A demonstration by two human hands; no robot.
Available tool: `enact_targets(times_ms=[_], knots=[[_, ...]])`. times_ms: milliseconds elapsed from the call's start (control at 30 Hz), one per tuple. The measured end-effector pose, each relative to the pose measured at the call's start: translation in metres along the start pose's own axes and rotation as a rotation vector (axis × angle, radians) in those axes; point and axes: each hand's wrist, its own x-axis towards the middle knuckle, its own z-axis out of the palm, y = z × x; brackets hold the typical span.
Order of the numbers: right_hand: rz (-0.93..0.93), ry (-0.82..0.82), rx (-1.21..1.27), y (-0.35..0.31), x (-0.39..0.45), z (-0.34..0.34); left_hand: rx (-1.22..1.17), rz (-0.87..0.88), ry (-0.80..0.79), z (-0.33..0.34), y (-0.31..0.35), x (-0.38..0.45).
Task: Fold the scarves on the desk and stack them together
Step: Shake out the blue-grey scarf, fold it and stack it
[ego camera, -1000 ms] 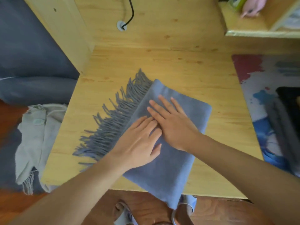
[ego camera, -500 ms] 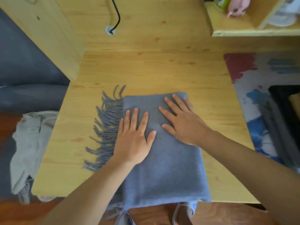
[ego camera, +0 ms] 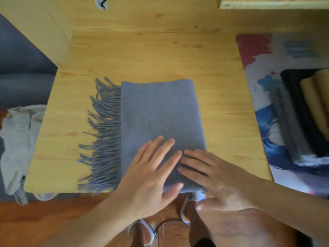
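Note:
A blue-grey scarf point(ego camera: 160, 114) lies folded into a long rectangle on the wooden desk point(ego camera: 151, 56), its fringe point(ego camera: 103, 136) spread to the left. My left hand point(ego camera: 151, 173) rests flat on the scarf's near end, fingers straight and spread. Beside it my right hand point(ego camera: 211, 175) lies flat at the scarf's near right corner, fingertips pointing left and nearly meeting the left hand's. A stack of folded scarves point(ego camera: 306, 111), black, grey and tan, sits at the far right.
The stack rests on a colourful printed mat point(ego camera: 258, 56) along the desk's right side. A pale grey cloth point(ego camera: 19, 143) hangs off the desk's left edge. A wooden panel point(ego camera: 41, 27) stands at back left, a shelf point(ego camera: 267, 4) at back right. Below are my sandalled feet.
Both hands slid down the scarf toward the desk's near edge. The scarf now lies straight on the desk, and its far half is uncovered.

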Motion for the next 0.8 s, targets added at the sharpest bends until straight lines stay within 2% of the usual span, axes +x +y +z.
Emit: enact_targets(times_ms=[67, 133, 300, 433, 567, 700, 800], knots=[[-0.036, -0.103, -0.107, 0.003, -0.014, 0.017, 0.069, -0.026, -0.156, 0.023, 0.008, -0.027], [-0.027, -0.077, -0.154, 0.01, -0.016, 0.028, 0.174, -0.017, -0.249, 0.042, 0.002, -0.035], [0.008, 0.105, -0.052, 0.002, -0.017, 0.04, 0.172, 0.008, -0.082, 0.05, -0.005, -0.041], [0.003, 0.206, 0.026, 0.004, -0.015, 0.036, 0.175, 0.039, -0.031, 0.039, -0.023, -0.058], [-0.036, 0.19, 0.057, 0.027, -0.011, 0.025, 0.077, 0.094, 0.069, 0.032, -0.038, -0.061], [0.005, 0.134, -0.076, 0.057, -0.001, 0.005, -0.008, 0.153, 0.018, 0.026, -0.049, -0.058], [0.005, 0.086, -0.069, 0.059, 0.015, 0.005, -0.013, 0.158, -0.03, 0.014, -0.047, -0.062]])
